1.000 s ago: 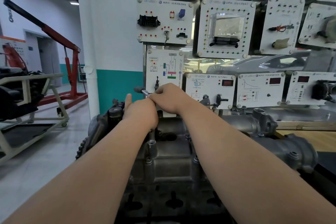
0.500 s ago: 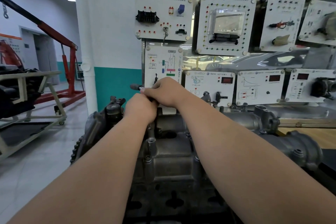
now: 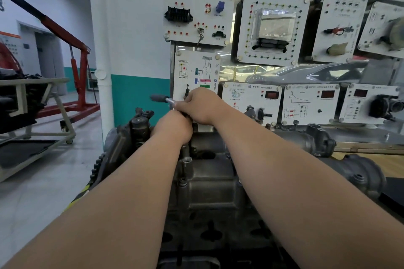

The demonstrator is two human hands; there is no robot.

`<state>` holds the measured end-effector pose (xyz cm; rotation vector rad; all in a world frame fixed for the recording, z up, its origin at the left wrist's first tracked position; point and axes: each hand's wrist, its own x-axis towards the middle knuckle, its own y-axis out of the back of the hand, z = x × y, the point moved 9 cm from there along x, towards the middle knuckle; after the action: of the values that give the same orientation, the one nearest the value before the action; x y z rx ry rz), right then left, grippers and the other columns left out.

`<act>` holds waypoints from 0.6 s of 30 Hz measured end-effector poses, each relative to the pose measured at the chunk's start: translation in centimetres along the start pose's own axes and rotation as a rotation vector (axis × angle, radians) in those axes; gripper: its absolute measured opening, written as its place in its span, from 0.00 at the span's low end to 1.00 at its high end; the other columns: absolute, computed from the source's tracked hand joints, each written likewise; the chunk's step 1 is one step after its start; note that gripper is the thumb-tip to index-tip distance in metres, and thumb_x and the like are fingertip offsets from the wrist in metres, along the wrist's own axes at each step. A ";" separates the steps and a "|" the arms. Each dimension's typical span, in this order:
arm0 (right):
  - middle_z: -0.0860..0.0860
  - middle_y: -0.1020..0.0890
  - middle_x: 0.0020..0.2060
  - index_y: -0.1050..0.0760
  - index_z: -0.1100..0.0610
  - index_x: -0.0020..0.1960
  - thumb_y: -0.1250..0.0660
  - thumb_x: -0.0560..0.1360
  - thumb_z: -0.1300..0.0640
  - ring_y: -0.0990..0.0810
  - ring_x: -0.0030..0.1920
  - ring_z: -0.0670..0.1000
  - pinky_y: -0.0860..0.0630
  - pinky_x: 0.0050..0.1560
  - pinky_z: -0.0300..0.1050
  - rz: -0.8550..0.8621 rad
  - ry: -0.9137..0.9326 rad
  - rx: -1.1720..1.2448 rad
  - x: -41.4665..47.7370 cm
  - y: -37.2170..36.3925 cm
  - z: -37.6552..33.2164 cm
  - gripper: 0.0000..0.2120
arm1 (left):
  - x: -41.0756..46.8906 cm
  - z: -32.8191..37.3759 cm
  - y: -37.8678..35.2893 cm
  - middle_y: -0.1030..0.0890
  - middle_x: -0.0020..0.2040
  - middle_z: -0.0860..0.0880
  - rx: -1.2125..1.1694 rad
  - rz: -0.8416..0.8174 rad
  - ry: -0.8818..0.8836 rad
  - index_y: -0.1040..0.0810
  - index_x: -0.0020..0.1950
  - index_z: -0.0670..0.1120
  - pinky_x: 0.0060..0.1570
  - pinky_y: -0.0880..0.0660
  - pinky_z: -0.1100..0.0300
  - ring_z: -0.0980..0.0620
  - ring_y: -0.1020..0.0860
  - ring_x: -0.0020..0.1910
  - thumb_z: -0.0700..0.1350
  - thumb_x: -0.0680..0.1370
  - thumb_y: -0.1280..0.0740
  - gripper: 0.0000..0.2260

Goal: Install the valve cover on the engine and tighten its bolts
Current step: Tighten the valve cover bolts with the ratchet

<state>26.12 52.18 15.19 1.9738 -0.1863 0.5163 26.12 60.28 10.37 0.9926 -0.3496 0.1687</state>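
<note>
Metal everywhere in the head view: cover (image 3: 209,183) sits on the engine (image 3: 122,146), cast, stiff and heavy, unlikely to shift. Wrench (image 3: 159,98) pokes out leftward at the far end. Right hand (image 3: 201,106) is wrapped round its shank near the head. Left hand (image 3: 175,125) bunches just beneath, touching the right; whether it clasps anything I cannot tell. The steel shank looks slick, so I'd judge the dark end the better hold for leverage.

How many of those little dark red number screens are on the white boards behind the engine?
3, all in the lower row: left screen, middle screen beside a graph, right screen. More may lie outside the frame.
</note>
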 end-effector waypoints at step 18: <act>0.50 0.25 0.34 0.27 0.57 0.42 0.34 0.71 0.37 0.24 0.37 0.52 0.29 0.37 0.44 0.122 -0.151 -0.081 -0.2 0.6 1.0 0.21 | -0.4 0.1 0.4 0.23 0.59 0.38 0.042 0.004 0.008 0.27 0.62 0.37 0.53 0.29 0.49 0.39 0.24 0.59 0.41 0.81 0.46 0.15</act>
<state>25.97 50.96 15.23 1.9309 -0.4183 0.4313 25.63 60.37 10.59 1.0322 -0.3422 0.1845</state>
